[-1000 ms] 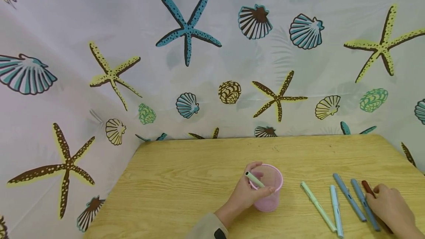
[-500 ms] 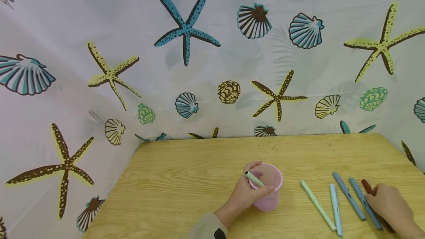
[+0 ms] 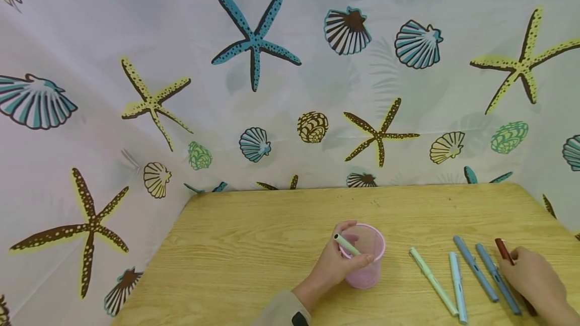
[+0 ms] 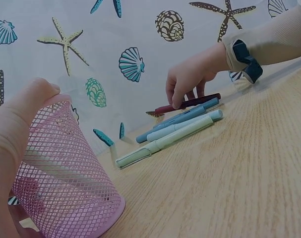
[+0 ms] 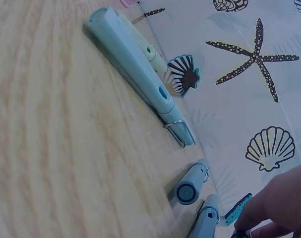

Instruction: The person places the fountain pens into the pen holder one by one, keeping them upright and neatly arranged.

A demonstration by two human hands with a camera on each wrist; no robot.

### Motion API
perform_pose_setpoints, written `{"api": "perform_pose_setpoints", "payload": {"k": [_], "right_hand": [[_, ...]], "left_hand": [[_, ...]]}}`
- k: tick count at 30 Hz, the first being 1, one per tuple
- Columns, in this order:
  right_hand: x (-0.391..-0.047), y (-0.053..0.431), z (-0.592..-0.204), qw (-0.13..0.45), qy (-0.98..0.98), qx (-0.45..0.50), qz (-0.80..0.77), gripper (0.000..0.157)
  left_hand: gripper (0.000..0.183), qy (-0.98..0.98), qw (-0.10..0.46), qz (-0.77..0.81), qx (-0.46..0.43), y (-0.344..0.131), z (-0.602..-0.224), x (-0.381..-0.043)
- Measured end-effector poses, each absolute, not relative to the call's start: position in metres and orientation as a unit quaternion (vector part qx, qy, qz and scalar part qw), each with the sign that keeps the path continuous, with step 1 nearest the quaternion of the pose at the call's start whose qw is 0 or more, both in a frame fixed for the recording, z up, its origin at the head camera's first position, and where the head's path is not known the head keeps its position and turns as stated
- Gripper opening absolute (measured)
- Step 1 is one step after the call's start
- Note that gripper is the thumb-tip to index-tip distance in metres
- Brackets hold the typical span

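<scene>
My left hand (image 3: 333, 265) grips a pink mesh pen cup (image 3: 366, 276) that stands on the table, thumb and fingers round its rim. One pale green pen (image 3: 348, 245) leans inside the cup, its end poking above the rim. Far to the right, my right hand (image 3: 534, 275) pinches a dark red pen (image 3: 502, 248) between thumb and fingers; the left wrist view shows the same red pen (image 4: 202, 99) beyond the other pens. In the right wrist view the right hand (image 5: 284, 203) shows only at the lower corner.
Between cup and right hand lie a light green pen (image 3: 432, 279), a light blue pen (image 3: 457, 286) and two darker blue pens, one (image 3: 476, 268) left of the other (image 3: 497, 278). The wooden table (image 3: 254, 235) meets a sea-patterned cloth (image 3: 290, 84) at its back and sides.
The far end of the red pen has shifted up and away within my right hand's grip. My left hand and the cup stay where they were.
</scene>
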State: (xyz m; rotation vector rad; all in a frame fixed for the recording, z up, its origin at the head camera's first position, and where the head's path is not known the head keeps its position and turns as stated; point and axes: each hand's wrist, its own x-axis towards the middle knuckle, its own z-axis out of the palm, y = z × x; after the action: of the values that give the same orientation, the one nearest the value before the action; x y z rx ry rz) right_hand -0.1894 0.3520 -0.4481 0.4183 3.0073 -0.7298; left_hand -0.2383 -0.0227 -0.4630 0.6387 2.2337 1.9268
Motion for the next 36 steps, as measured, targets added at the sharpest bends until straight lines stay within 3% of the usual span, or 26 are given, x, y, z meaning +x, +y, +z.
{"api": "perform_pose_setpoints", "payload": {"k": [12, 36], "right_hand": [[-0.191, 0.347, -0.441, -0.039, 0.959, 0.131, -0.25, 0.042], [-0.183, 0.319, -0.428, -0.107, 0.939, 0.108, -0.309, 0.043]], "left_hand": [[0.071, 0.741, 0.062, 0.636, 0.207, -0.021, -0.463, -0.239], [0.071, 0.738, 0.062, 0.64, 0.203, -0.022, -0.464, -0.236]]}}
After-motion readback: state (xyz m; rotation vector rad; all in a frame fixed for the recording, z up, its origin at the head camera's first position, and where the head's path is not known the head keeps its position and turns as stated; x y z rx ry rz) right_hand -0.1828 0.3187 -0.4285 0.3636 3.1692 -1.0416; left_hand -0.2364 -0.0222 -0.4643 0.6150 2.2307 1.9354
